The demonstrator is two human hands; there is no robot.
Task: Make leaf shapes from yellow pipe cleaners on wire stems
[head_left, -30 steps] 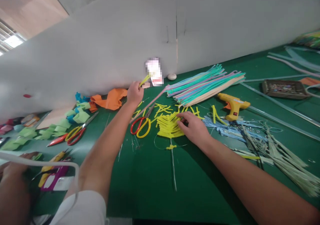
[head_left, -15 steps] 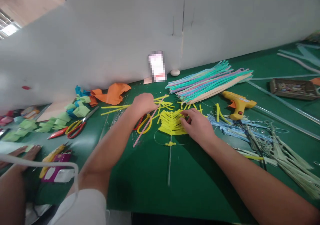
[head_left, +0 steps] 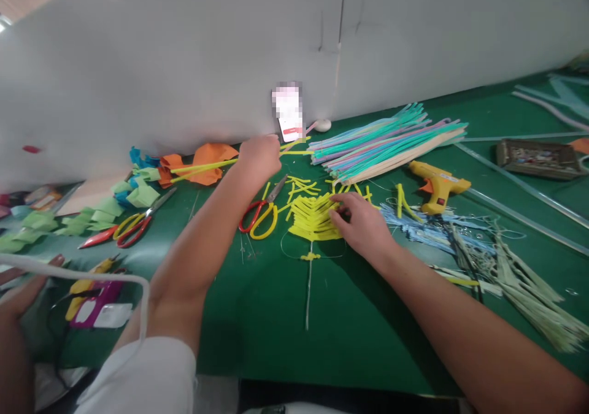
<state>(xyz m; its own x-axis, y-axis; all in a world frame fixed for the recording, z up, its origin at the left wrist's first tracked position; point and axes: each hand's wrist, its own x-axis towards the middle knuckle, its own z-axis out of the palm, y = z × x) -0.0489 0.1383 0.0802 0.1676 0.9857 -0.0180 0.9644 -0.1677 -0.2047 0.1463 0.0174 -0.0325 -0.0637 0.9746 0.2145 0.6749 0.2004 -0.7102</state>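
My left hand [head_left: 260,160] is closed round a few long yellow pipe cleaners [head_left: 202,168], whose ends stick out on both sides of the fist near the wall. A pink strand pokes out beyond it towards the phone. My right hand [head_left: 365,225], fingers curled, has thumb and fingertips on the right edge of a flat yellow pipe-cleaner leaf [head_left: 309,221] lying on the table. A wire stem [head_left: 308,300] runs from the leaf towards me. Between my hands lie red-and-yellow-handled scissors [head_left: 263,213] and short yellow offcuts [head_left: 301,187].
A bundle of coloured pipe cleaners [head_left: 391,144] lies at the back, beside a yellow glue gun [head_left: 438,187]. Blue and pale green strands [head_left: 519,291] spread on the right, near a brown tray [head_left: 506,159]. A phone [head_left: 289,116] leans on the wall. Another person's hand [head_left: 34,282] is at left.
My left hand has moved up and away towards the wall with the yellow pipe cleaners and pink strand, uncovering the scissors. My right hand stays at the leaf's edge.
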